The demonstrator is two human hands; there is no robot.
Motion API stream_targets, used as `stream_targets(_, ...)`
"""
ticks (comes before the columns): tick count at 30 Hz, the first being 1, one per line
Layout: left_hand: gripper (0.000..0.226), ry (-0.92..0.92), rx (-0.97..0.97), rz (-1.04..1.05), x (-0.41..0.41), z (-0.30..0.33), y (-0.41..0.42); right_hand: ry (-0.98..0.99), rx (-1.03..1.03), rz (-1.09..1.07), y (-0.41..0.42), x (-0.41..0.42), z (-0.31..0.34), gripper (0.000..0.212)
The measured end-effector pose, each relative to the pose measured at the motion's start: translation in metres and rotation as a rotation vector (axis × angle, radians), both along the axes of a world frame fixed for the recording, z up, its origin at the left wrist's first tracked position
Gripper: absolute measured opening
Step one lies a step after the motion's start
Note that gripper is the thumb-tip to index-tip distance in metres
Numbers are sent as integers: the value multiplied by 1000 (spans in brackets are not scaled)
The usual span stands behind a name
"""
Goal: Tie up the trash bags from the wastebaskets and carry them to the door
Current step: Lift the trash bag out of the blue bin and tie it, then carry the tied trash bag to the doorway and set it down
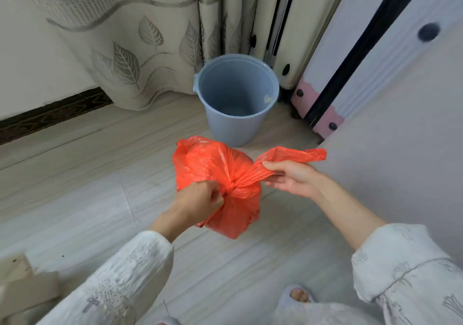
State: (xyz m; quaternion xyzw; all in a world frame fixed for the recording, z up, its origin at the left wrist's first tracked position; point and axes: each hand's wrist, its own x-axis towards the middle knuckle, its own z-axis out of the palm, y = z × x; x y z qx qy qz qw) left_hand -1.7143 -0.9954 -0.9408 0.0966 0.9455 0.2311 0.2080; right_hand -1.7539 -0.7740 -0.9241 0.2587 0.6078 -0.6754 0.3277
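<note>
— One bag out so far: the glossy, crinkled orange trash bag [220, 172] is hanging mid-frame, and the smooth round blue wastebasket [236, 97] above it is sitting empty.

— Tied yet?

— Knot's forming. The left hand [198, 199] is pinching the gathered neck, the right hand [290, 177] is pinching one stretched handle [288, 157]. Carrying it to the door is remaining.

An orange trash bag [215, 174], full and gathered at its neck, hangs above the pale wood floor [75, 174], just in front of a blue wastebasket [235, 99]. The left hand [200, 200] pinches the plastic at the neck; the right hand [290, 178] grips one twisted handle strip, pulled out to the bag's right. Behind the wastebasket hangs a leaf-patterned curtain [130, 56].
</note>
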Motion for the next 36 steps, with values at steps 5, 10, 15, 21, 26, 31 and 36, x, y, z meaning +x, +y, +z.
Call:
stream_targets(5, 24, -153, -29, -20, 13, 106, 14, -54, 3, 4, 9, 36, 117, 7)
stream_targets(10, 25, -328, -68, -118, 46, 233, 30, -89, 44, 93, 5, 88, 256, 7)
stream_targets(15, 26, -416, -41, -176, 76, 371, 63, -53, 135, 71, 40, 135, 393, 11)
stream_targets(21, 21, -341, 35, -283, 99, 482, 85, -29, 254, -34, 63, 202, 494, 6)
stream_targets(26, 18, -223, 151, -428, 109, 539, 129, 48, 325, -302, 90, 255, 543, 10)
stream_targets(31, 17, -179, 236, -606, 162, 580, 186, 111, 364, -546, 125, 339, 591, 13)
stream_targets(36, 17, -180, 309, -773, 236, 617, 239, 164, 412, -817, 155, 448, 628, 14)
